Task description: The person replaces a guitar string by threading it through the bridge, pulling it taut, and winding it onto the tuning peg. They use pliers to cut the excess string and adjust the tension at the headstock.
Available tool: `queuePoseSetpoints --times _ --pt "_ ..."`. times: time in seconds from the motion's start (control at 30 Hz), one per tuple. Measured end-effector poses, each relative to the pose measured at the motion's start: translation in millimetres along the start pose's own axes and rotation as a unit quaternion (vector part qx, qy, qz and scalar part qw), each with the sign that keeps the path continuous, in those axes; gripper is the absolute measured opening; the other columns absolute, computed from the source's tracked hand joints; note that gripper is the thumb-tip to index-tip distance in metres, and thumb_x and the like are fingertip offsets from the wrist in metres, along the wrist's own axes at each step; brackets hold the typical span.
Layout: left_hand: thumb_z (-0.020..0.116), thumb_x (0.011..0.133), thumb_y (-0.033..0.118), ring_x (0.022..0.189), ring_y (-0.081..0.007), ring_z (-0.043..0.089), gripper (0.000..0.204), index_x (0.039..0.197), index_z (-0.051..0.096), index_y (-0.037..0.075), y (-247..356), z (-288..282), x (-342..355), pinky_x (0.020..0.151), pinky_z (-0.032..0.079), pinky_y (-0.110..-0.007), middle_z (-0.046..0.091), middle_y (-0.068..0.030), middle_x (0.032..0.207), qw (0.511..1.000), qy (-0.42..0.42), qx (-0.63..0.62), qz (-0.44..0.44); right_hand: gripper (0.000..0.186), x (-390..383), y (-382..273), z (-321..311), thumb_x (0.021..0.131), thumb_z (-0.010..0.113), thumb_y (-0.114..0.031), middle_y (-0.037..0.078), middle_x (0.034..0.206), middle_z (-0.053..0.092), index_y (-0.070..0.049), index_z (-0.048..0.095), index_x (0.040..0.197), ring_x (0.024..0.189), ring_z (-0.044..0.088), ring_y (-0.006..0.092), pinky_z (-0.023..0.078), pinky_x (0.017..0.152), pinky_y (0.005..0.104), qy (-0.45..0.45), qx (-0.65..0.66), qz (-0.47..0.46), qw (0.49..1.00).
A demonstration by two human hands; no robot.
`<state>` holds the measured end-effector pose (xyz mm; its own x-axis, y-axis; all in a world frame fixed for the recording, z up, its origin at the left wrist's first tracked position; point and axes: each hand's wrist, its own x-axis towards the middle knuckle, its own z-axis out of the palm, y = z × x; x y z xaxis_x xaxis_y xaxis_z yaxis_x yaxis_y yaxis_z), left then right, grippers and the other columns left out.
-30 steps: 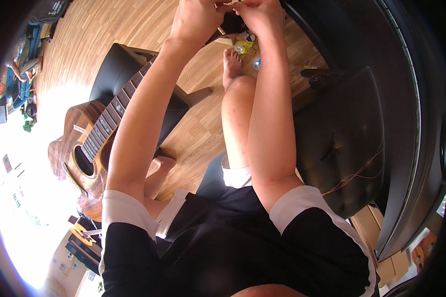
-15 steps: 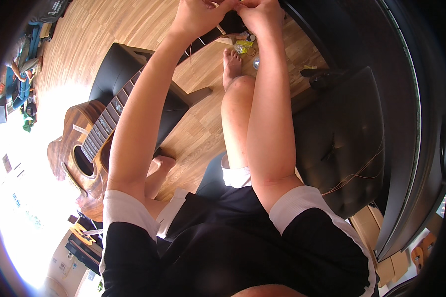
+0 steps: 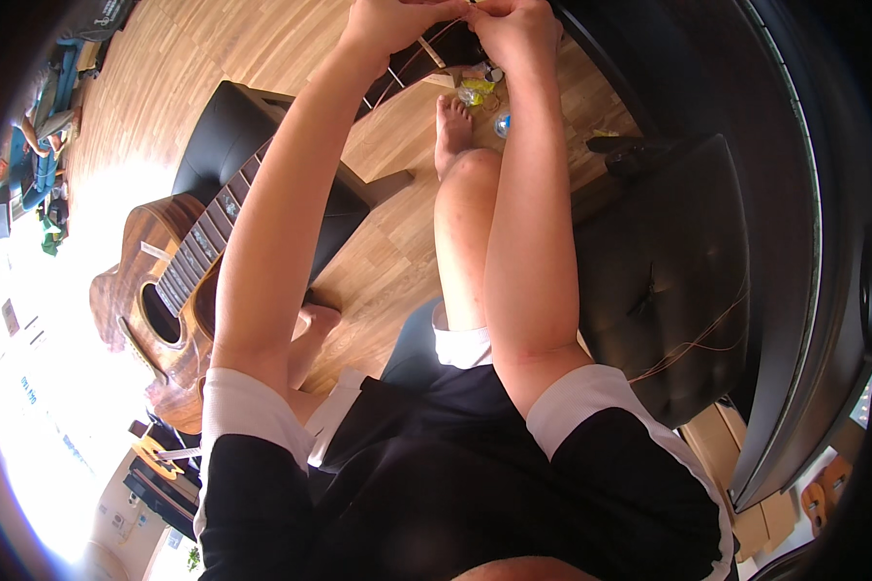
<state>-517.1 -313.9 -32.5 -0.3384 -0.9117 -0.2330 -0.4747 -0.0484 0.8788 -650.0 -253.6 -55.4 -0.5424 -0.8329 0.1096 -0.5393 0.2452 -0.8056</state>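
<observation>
My left hand (image 3: 397,23) and my right hand (image 3: 515,35) meet at the top edge, fingertips pinched close together. A thin copper-coloured guitar string (image 3: 446,31) runs from the pinched fingers down along the guitar neck (image 3: 419,62). The picture's edge cuts off part of the fingers. Below them, the brown wooden acoustic guitar (image 3: 155,254) leans at the left with its soundhole facing up. Its neck slants up to the right and passes beneath my left forearm, which hides the middle of the fretboard.
A black padded stool (image 3: 225,131) supports the guitar neck. At the right stands a black cushioned seat (image 3: 664,261) with loose copper-coloured strings (image 3: 693,344) on it. Small packets (image 3: 475,92) and a clear bottle (image 3: 503,126) lie on the wooden floor by my foot. Another person (image 3: 44,121) sits far left.
Both hands have shifted slightly, and the left wrist has moved a little right. The string now shows as a straighter line along the neck. The guitar has barely moved.
</observation>
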Motion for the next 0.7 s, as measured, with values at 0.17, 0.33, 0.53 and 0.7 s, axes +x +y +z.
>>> queuePoseSetpoints --times 0.17,0.33,0.53,0.7 --pt "0.08 0.081 0.03 0.062 -0.0124 0.061 0.03 0.096 0.078 0.005 -2 1 4 0.055 0.049 -0.027 0.072 -0.007 0.079 0.999 -0.025 0.015 -0.041 0.014 1 6 2 0.074 0.076 -0.017 0.02 0.076 0.068 -0.004 0.076 0.079 0.077 0.069 0.0365 0.055 0.07 0.0419 -0.002 0.002 -0.009 1.0" --pt "0.08 0.08 0.031 0.061 -0.0126 0.061 0.031 0.095 0.078 0.004 1 -1 4 0.054 0.048 -0.027 0.072 -0.0076 0.078 0.997 -0.024 0.045 -0.054 0.016 3 7 2 0.075 0.074 -0.018 0.021 0.075 0.068 -0.002 0.075 0.076 0.076 0.069 0.0362 0.054 0.068 0.0425 -0.003 -0.009 -0.004 1.0" --pt "0.081 0.079 0.027 0.064 -0.0161 0.065 0.03 0.096 0.077 0.003 -10 2 10 0.057 0.051 -0.03 0.073 -0.0095 0.078 1.0 -0.009 0.028 0.002 0.034 3 -18 -11 0.078 0.075 -0.031 0.021 0.064 0.066 0.001 0.071 0.067 0.067 0.07 0.0348 0.052 0.062 0.0426 -0.045 0.017 0.083 0.995" --pt "0.081 0.078 0.028 0.067 -0.0173 0.067 0.031 0.095 0.077 0.002 -6 0 12 0.06 0.054 -0.03 0.074 -0.0102 0.08 0.996 0.003 0.085 -0.018 0.038 2 -18 -15 0.075 0.078 -0.034 0.02 0.061 0.065 0.002 0.07 0.064 0.063 0.069 0.0346 0.05 0.06 0.0421 -0.077 0.028 0.069 0.994"
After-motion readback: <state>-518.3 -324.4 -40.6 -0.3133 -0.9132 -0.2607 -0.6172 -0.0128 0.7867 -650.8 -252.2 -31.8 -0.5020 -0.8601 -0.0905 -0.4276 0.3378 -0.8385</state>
